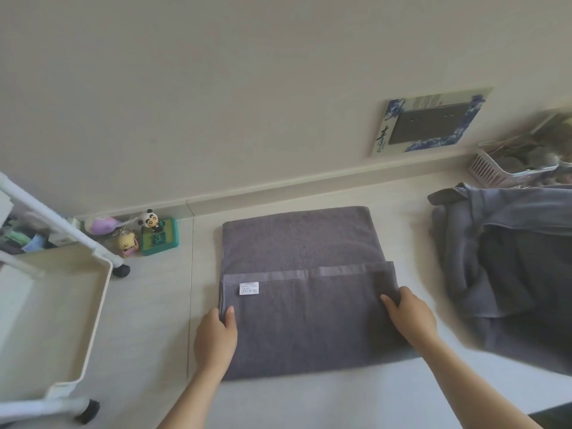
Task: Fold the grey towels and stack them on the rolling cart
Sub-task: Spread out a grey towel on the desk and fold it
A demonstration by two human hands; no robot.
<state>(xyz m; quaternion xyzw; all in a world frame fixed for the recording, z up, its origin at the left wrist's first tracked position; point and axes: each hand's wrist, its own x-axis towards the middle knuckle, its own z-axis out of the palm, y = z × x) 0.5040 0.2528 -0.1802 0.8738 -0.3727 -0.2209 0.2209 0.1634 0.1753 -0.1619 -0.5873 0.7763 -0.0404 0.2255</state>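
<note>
Grey towel (303,292), centre of frame, lies flat on the floor (148,305), its near part folded over with a white label (249,288) showing. My left hand (216,334) pinches its left edge; my right hand (408,317) grips its right edge. Unfolded towels (507,261) are heaped at right. Cart (52,320) stands at lower left, toys (139,233) beyond it.

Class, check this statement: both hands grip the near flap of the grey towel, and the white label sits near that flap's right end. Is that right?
One detail is wrong. In the head view the white label sits near the flap's left end, close to the left hand, not by the right hand. Both hands do grip the grey towel.
</note>
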